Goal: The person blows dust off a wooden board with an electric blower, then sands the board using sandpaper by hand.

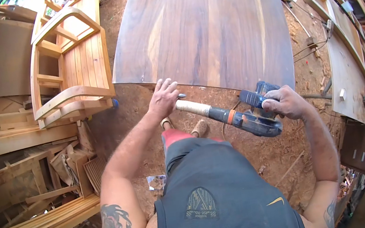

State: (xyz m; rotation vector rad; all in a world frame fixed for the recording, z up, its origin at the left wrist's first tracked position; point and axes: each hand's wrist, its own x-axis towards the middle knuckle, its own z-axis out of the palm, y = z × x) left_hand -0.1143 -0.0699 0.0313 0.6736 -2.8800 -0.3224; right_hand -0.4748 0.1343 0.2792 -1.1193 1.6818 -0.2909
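Wooden table (198, 30), largest item, far centre, long grain running away from the person. Slatted wooden bench (82, 70) to its left, well apart. Blue-and-black power tool (255, 121), likely a sander, lies across the table's near edge at right, its pale wrapped tube (193, 108) pointing left. Risk, as judged: tool could tip and gouge the edge or slip off towards the legs, since only one hand clearly supports it; left fingers also sit fairly near the tube. Right hand (283, 103) closed around the tool's blue upper part. Left hand (164, 98) spread, fingers slightly apart at the table's near edge, thumb just beside the tube; cannot tell if touching it.
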